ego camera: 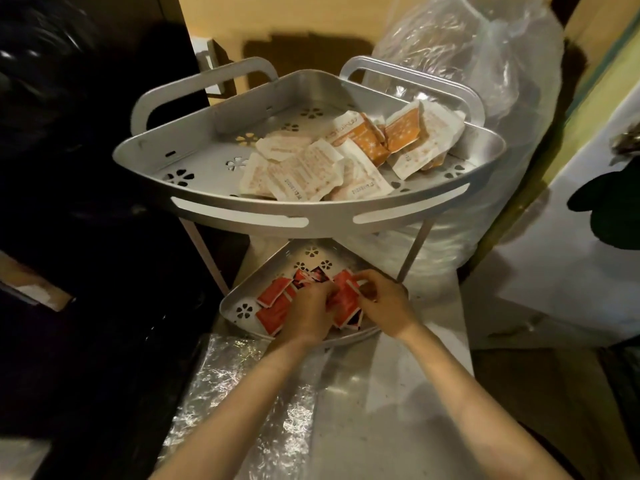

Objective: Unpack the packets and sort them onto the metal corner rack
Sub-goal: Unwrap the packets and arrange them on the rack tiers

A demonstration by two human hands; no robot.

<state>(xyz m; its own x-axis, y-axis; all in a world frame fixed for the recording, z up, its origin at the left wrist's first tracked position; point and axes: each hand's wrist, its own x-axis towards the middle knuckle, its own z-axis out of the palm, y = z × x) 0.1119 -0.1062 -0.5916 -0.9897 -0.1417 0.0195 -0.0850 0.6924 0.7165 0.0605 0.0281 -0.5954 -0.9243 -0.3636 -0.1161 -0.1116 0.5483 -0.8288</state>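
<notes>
The metal corner rack has two shelves. Its upper shelf [194,188] holds several orange-and-white packets [304,173] heaped at the right. Its lower shelf [239,315] holds several red packets [273,294]. My left hand [308,315] lies over the red packets with its fingers curled among them. My right hand [384,303] pinches the edge of a red packet [349,289] at the shelf's right side. Both hands cover part of the red pile.
A large clear plastic bag [491,81] stands behind the rack at the right. Crinkled clear wrapping [221,375] lies on the steel surface [349,410] in front of the rack. Dark objects fill the left. A white panel [554,271] is at the right.
</notes>
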